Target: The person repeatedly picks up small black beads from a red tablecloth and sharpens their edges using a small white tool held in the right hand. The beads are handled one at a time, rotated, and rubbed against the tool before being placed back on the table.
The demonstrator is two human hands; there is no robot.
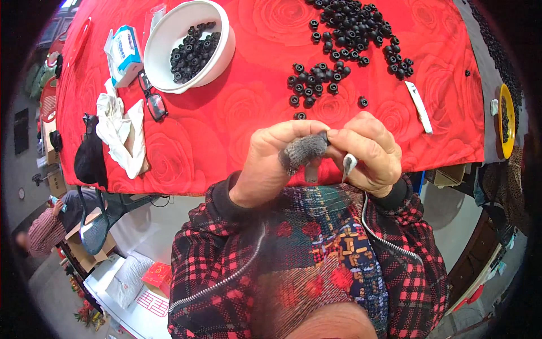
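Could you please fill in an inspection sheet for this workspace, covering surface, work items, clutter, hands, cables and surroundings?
Surface: red rose-patterned tablecloth.
Work items: small black round parts loose on it; more inside the white bowl.
Clutter: black-framed glasses, tissue pack, white cloth, narrow white strip.
Hands: left hand has a grey fuzzy piece at its fingers; right hand holds a small pale item, kind unclear.
Cables: apparently a thin dark cord below the table edge.
Surroundings: chair and another person left; yellow tray right.
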